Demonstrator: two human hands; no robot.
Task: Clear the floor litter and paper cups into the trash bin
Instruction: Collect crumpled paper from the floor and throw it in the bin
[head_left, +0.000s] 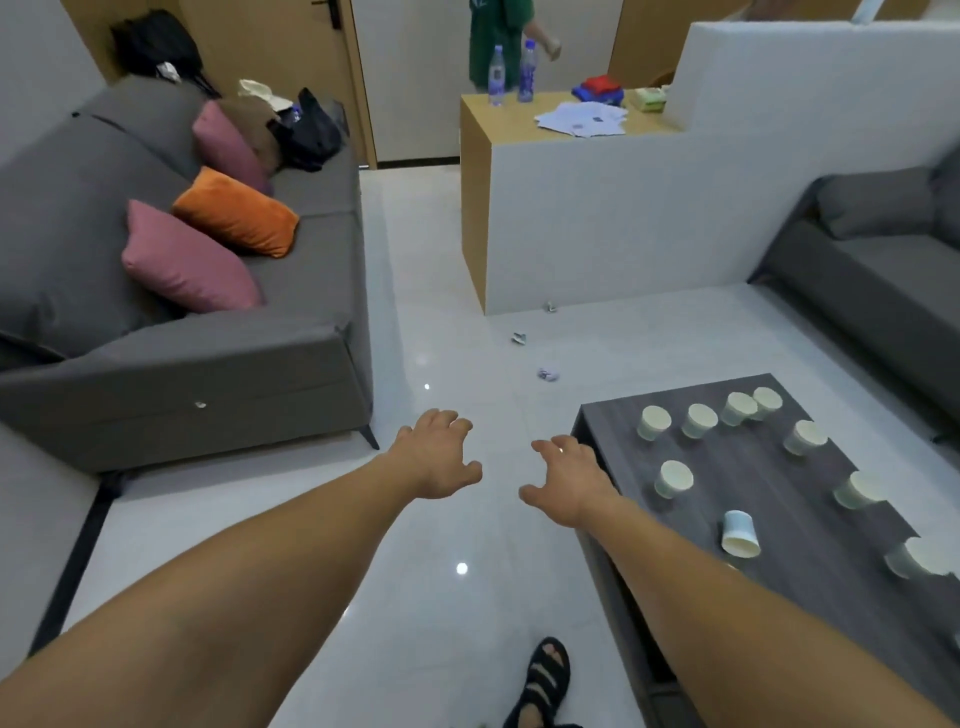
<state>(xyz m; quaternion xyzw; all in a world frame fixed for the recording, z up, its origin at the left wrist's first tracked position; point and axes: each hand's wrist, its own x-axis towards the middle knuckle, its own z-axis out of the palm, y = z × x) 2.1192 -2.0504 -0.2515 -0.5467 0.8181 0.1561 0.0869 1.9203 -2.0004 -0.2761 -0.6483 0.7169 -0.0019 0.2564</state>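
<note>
Left hand (439, 454) and right hand (569, 478) reach out released and empty, probably toward the crumpled litter (548, 374) on the floor (447, 301) at mid-frame; paper cups (674, 478) dot the surface (753, 467) at lower right.

Single head-worn wide-angle view here, aimed forward and down across the floor (447, 291): sofa (156, 364) bends along the left edge, the dark counter (753, 467) sits close at lower right, doorway (415, 104) far ahead.
</note>
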